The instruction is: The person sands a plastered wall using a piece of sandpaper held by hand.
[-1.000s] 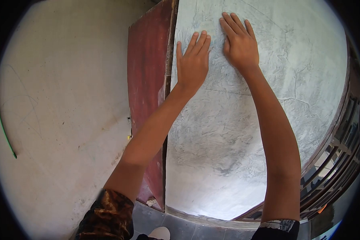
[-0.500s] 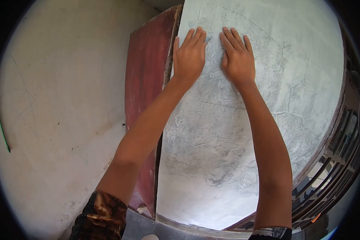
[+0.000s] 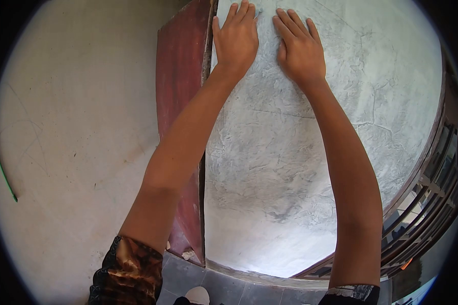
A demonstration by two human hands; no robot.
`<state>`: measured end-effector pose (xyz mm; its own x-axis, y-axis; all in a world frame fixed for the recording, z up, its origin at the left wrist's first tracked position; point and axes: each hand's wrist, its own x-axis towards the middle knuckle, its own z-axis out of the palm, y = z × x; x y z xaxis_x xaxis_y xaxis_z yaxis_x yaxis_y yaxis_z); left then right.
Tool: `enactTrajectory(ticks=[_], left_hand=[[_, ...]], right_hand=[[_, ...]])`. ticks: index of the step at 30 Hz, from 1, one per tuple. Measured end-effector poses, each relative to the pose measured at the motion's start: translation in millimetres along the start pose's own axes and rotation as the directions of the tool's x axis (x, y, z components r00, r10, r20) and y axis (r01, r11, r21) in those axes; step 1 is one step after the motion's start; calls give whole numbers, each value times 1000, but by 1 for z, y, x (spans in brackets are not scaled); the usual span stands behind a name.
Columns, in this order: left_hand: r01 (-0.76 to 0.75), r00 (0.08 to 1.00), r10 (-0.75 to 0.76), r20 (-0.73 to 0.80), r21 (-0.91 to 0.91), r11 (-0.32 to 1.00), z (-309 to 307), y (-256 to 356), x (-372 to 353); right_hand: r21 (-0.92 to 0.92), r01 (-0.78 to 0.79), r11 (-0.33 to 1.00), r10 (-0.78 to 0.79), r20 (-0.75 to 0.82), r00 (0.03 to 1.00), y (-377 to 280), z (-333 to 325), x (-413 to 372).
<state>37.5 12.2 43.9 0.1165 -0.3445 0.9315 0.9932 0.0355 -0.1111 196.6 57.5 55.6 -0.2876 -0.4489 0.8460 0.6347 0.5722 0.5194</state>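
Both arms reach up and forward to a pale, cracked plaster wall [image 3: 275,168] with grey smudges. My left hand [image 3: 236,38] lies on its upper part, fingers stretched out, close to the edge of a dark red wooden panel [image 3: 180,66]. A hand's width to the right, my right hand [image 3: 301,48] rests flat with its fingers spread, palm toward the same surface. Neither hand holds anything that I can see. Both palms are hidden, and a small bluish mark [image 3: 260,11] shows on the plaster between the hands.
To the left stands a beige wall [image 3: 86,127] with a thin green strip [image 3: 3,170] on it. A dark barred frame [image 3: 422,208] curves along the right. Grey floor tiles [image 3: 224,284] and a light-coloured shoe tip [image 3: 197,295] show at the bottom.
Both hands now appear higher in the view, with fingers still spread on the wall. The view has shifted slightly, showing more floor and a shoe tip at the bottom.
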Motion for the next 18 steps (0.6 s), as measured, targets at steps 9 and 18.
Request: enactTrajectory(ticks=[9, 18], left_hand=[[-38, 994, 45, 97, -70, 997, -17, -6, -21], [-9, 994, 15, 105, -53, 999, -27, 6, -62]], right_hand=[[-33, -10, 999, 9, -12, 1000, 0, 3, -1], [46, -33, 998, 28, 112, 993, -5, -7, 1]])
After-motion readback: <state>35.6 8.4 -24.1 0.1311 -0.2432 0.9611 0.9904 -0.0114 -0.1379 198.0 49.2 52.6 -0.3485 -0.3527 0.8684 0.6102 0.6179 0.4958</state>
